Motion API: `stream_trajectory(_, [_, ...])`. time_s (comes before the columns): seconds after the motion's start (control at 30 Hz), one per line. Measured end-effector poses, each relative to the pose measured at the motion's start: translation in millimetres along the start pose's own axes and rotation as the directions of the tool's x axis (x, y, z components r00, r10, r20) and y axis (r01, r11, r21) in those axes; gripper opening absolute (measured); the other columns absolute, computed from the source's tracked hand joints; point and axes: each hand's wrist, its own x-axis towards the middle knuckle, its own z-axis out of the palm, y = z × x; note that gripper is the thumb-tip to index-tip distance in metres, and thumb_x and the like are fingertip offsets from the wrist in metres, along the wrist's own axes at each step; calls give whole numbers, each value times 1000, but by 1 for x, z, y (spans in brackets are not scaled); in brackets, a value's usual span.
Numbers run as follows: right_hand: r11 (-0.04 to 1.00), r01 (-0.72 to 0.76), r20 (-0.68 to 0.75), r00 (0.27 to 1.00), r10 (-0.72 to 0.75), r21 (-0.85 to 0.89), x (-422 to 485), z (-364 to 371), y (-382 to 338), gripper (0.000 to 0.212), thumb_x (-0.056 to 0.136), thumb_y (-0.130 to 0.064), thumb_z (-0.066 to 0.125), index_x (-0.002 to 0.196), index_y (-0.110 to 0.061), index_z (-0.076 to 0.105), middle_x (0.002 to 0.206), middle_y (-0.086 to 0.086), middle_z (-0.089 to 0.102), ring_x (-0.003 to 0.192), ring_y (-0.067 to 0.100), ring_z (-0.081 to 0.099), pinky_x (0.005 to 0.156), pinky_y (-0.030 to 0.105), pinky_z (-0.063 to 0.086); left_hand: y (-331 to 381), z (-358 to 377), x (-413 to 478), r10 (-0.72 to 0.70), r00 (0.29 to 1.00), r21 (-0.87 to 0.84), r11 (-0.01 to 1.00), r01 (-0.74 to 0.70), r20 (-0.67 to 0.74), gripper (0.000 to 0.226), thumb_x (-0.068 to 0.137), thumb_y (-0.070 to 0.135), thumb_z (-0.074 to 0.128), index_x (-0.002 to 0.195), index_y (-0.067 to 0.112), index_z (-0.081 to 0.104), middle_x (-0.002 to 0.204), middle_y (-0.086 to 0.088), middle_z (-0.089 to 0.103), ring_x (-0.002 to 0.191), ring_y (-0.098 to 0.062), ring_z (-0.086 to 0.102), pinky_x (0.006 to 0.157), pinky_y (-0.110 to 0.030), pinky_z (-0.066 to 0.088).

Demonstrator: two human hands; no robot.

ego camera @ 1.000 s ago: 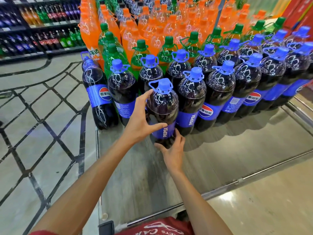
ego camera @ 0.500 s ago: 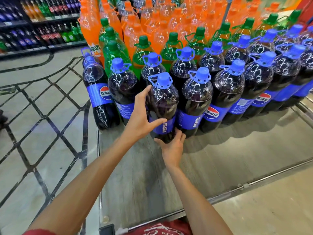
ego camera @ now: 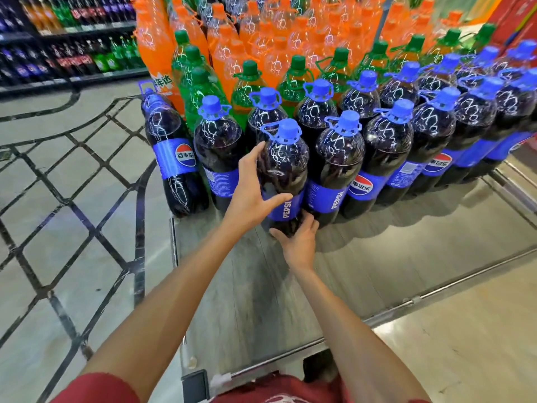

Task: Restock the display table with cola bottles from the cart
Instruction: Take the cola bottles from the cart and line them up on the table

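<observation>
Sliding looks finished. Right hand point(ego camera: 299, 242) presses spread fingers on the foot of the cola bottle point(ego camera: 286, 170); left hand point(ego camera: 252, 196) clamps its left side, thumb across the label. Since a second ago the bottle has moved back across the tabletop point(ego camera: 261, 301) and now stands flush with the front cola row point(ego camera: 386, 158) to its right. My read: slot filled, so let go and fetch the next. Behind it are green bottles point(ego camera: 247, 85), then orange bottles point(ego camera: 276, 53).
</observation>
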Motion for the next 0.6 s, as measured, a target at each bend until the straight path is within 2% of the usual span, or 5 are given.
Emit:
stream_trajectory(0.1, [999, -22, 56, 998, 24, -25, 6, -10, 3, 84, 73, -33, 91, 140, -6, 47, 132, 17, 51, 118, 37, 58, 99, 48, 50, 5, 0, -6, -38, 998, 0, 999, 38, -47, 107, 70, 26, 92, 153, 7, 27, 147, -1, 31, 138, -7, 38, 120, -31, 33])
stream_trajectory(0.2, [999, -25, 102, 994, 29, -35, 9, -22, 1, 72, 82, -32, 84, 141, -10, 48, 128, 11, 57, 104, 25, 63, 96, 45, 53, 8, -4, -14, -55, 996, 35, 998, 57, -64, 96, 75, 26, 89, 150, 8, 32, 143, -2, 36, 130, -5, 42, 114, -20, 35])
stream_trajectory(0.3, [995, -15, 184, 982, 32, -94, 8, -40, -3, 63, 87, -34, 78, 140, -12, 51, 113, 4, 63, 93, 20, 64, 89, 38, 53, 7, -11, -37, -36, 999, 137, 990, 39, -26, 72, 88, 32, 73, 146, 9, 37, 141, -5, 40, 125, -17, 49, 102, -41, 50])
stream_trajectory(0.43, [968, -14, 323, 941, 98, -252, 2, -73, 6, 55, 88, -37, 78, 132, -11, 57, 110, 5, 67, 105, 24, 65, 96, 38, 51, 4, -16, -71, -41, 978, 385, 922, -42, 205, 53, 93, 41, 58, 138, 15, 47, 136, -5, 43, 117, -26, 55, 87, -50, 55])
stream_trajectory(0.6, [852, 80, 406, 899, 162, -517, -20, -134, 7, 53, 92, -27, 74, 133, 0, 54, 128, 20, 63, 121, 35, 59, 99, 40, 45, 27, -10, -66, -193, 862, 720, 648, -247, 469, 52, 96, 43, 58, 139, 17, 45, 129, -9, 51, 117, -34, 51, 90, -48, 50])
